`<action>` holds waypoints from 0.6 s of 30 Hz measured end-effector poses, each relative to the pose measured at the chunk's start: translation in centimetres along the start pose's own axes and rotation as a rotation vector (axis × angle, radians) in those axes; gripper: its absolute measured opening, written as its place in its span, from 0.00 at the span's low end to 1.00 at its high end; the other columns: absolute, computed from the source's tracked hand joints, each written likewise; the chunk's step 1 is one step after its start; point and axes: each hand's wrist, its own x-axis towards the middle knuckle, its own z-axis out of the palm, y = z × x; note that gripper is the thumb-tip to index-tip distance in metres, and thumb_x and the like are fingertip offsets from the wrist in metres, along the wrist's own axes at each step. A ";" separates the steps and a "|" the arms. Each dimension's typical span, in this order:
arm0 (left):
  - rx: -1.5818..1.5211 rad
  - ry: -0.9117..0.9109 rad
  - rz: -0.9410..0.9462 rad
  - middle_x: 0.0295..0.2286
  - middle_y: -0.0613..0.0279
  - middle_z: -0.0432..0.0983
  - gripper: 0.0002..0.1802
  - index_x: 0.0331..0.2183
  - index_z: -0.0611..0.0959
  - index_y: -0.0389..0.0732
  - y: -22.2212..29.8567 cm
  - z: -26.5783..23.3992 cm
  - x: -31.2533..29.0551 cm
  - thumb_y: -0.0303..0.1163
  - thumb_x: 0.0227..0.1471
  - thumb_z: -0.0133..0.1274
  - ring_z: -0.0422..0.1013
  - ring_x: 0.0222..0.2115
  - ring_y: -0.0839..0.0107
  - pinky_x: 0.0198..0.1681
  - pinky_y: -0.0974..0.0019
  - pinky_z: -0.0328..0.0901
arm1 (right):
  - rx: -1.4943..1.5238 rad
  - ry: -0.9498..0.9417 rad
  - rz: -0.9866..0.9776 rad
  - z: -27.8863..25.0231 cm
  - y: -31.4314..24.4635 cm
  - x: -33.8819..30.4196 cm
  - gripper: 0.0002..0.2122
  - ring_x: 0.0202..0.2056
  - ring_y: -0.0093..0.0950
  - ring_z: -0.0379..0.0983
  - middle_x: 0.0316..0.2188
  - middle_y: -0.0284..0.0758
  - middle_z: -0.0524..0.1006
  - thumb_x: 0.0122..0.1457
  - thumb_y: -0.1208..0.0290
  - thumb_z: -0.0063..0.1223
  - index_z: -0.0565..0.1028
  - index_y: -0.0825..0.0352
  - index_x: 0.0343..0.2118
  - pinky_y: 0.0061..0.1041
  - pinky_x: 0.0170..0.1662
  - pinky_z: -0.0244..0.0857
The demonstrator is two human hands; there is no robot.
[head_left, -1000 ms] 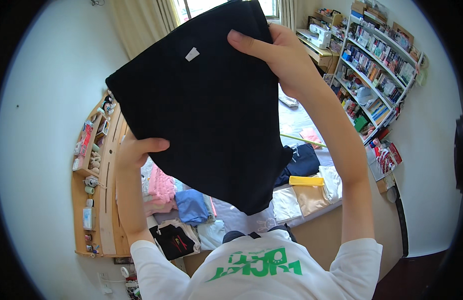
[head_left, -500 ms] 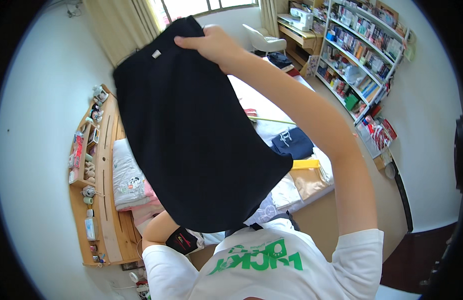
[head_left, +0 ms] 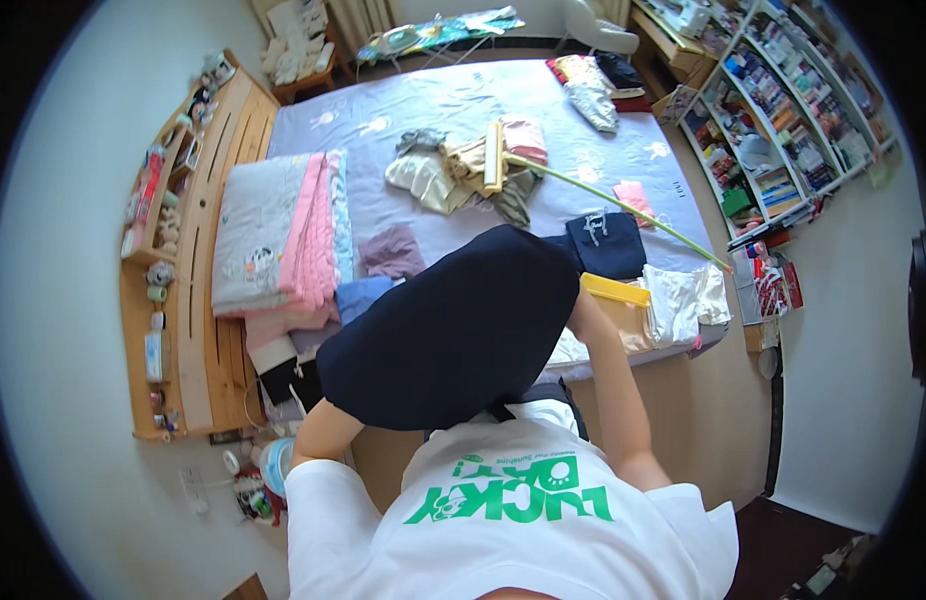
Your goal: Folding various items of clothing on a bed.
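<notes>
A dark navy garment (head_left: 453,330) hangs spread out in front of my chest, over the near edge of the bed. My right hand (head_left: 581,312) grips its right edge, with the fingers partly hidden by the cloth. My left forearm comes up to the lower left of the garment, and the hand itself is hidden behind it. Just past the right hand lie a folded navy garment (head_left: 608,245) with white markings and a yellow bar-shaped thing (head_left: 615,290). White clothing (head_left: 673,305) lies to their right, and a blue cloth (head_left: 363,296) is left of the garment.
The bed (head_left: 383,95) carries a loose clothes pile (head_left: 423,180), a long green-handled tool (head_left: 583,190), a purple cloth (head_left: 391,250) and folded quilts (head_left: 263,240). A wooden headboard (head_left: 223,150) stands left, a bookshelf (head_left: 783,110) right, and an ironing board (head_left: 443,35) beyond.
The garment has come down from high in front of me to about bed level. My right hand has lowered with it, from the garment's top to its right edge. More of the bed shows.
</notes>
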 end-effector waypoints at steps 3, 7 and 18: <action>-0.103 0.068 -0.092 0.48 0.57 0.61 0.30 0.49 0.64 0.34 -3.4 -0.5 -1.1 0.30 0.40 0.42 0.59 0.48 0.65 0.51 0.63 0.54 | 0.071 -0.227 -0.139 -0.8 2.3 -2.3 0.33 0.49 0.26 0.62 0.46 0.33 0.66 0.46 0.51 0.53 0.59 0.67 0.52 0.23 0.50 0.55; -0.222 0.138 -0.211 0.49 0.56 0.60 0.30 0.49 0.63 0.34 -7.5 -0.2 -2.6 0.31 0.41 0.41 0.59 0.49 0.64 0.52 0.62 0.54 | -0.538 -0.097 -0.081 2.5 0.7 -3.9 0.38 0.47 0.27 0.63 0.46 0.36 0.66 0.33 0.67 0.68 0.60 0.69 0.50 0.24 0.49 0.56; -0.616 0.247 -0.287 0.51 0.58 0.58 0.29 0.51 0.61 0.35 -14.7 2.7 -8.6 0.39 0.47 0.30 0.55 0.52 0.63 0.54 0.61 0.49 | 0.238 0.342 0.340 1.7 6.8 -12.5 0.17 0.43 0.25 0.66 0.40 0.37 0.70 0.48 0.77 0.51 0.65 0.71 0.43 0.24 0.48 0.58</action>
